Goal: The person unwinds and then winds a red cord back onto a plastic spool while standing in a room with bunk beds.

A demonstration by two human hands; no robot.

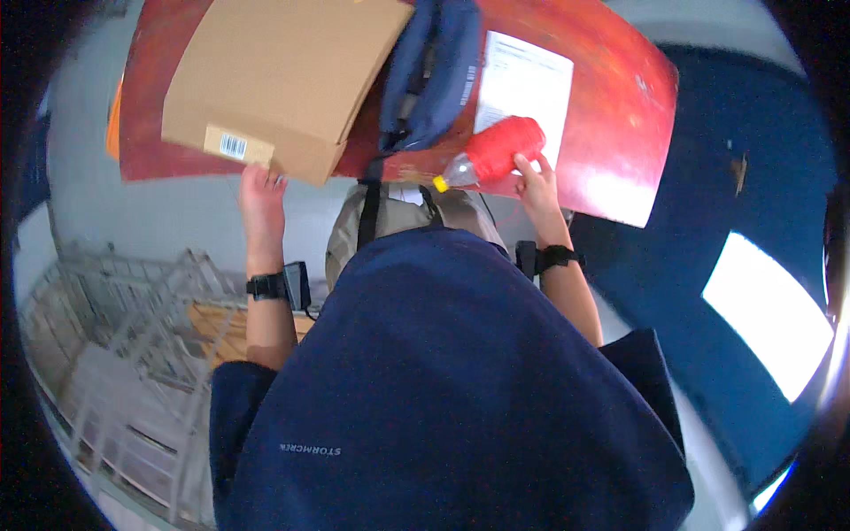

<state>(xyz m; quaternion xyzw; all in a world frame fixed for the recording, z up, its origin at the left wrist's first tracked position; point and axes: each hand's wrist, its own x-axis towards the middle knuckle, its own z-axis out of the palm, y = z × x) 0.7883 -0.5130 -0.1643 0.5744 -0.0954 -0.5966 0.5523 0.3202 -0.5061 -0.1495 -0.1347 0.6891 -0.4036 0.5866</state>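
Note:
A bottle [506, 150] with a red body, a clear neck and a yellow cap lies slanted at the near side of the table, partly over a white printed sheet [524, 84]. My right hand [537, 183] is closed at its near side, thumb and fingers on the red part. At the left, a large brown cardboard box [274, 71] with a barcode label reaches the table's near edge. The fingers of my left hand [263, 188] are curled at its lower edge by the label; the fingertips are partly hidden and slightly blurred.
A dark blue padded bag [431, 75] lies between the box and the sheet on the red table [611, 115]. Metal racks [168, 354] stand at lower left. Dark blue flooring [699, 168] with a bright white patch [768, 314] is at the right.

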